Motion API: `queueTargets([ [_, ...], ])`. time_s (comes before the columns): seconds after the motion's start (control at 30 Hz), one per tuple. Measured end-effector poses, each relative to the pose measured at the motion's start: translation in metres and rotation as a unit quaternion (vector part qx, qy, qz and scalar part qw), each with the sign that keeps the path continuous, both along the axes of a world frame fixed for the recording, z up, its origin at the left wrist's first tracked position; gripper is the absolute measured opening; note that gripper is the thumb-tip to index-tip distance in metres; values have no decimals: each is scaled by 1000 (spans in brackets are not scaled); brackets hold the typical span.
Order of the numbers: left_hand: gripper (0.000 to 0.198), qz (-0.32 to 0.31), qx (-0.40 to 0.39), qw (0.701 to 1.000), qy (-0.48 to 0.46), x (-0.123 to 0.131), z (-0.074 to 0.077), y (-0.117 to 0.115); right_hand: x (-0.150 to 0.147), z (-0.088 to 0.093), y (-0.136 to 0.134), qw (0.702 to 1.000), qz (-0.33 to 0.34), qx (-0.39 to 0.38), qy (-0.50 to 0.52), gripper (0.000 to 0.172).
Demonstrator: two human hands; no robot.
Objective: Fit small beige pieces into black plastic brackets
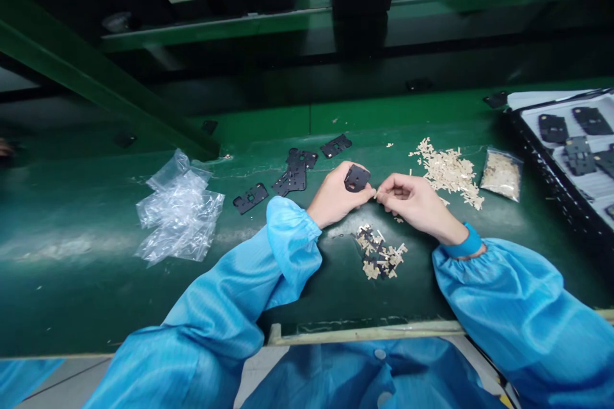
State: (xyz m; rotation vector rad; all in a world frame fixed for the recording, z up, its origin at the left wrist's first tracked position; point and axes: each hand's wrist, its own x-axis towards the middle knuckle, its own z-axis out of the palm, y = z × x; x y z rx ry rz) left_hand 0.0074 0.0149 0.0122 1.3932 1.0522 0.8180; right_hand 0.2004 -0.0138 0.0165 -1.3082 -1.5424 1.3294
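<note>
A flat black plastic part (357, 179) with a hole in it is held in my left hand (336, 195), whose fingers are closed round it. The fingertips of my right hand (412, 201) are pinched together on a tiny pale piece (376, 195), right beside my left thumb and finger. Below the hands lies a small mixed heap of pale and black scraps (378, 252). Beyond my right hand spreads a larger pile of small beige pieces (451, 169). Several more black plastic parts (295, 172) lie on the green bench to the left of my left hand.
Crumpled clear plastic bags (180, 214) lie at the left of the bench. A clear bag of beige pieces (501, 174) is at the right, near a black tray (542, 160) holding black parts on white lining. A green post (119, 89) and shelf (220, 32) stand behind.
</note>
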Motion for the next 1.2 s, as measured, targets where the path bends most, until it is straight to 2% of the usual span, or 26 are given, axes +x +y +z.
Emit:
queueTargets([
  [0.13,36,59,4,998,-10,4,-5,-4,-3,-2,-1,999,-29,-13,20,18],
  [0.27,29,108,80,989,59,6,-10,-10,-9,-8,-4,996,-79,42,1,19],
  [0.4,28,106,135,979,112,6,-5,-15,-14,-13,-7,990,-112,77,-26,19],
  [0.67,30,98,174,967,161,5,-1,-18,-19,-13,-11,986,-116,103,-57,18],
  [0.77,30,106,163,971,136,3,-6,-11,-17,-12,-9,988,-117,88,-48,17],
  [0.87,28,155,136,971,118,-3,-10,0,-15,-10,-7,988,-131,76,-23,17],
  [0.93,25,164,133,969,130,-6,-12,5,-14,-9,-5,989,-135,66,-6,18],
  [1.07,31,96,120,983,103,-5,-8,4,-12,-6,-3,990,-127,54,3,18],
  [1.2,39,42,10,999,4,1,-2,-2,-13,-7,-4,992,-114,56,-7,18],
])
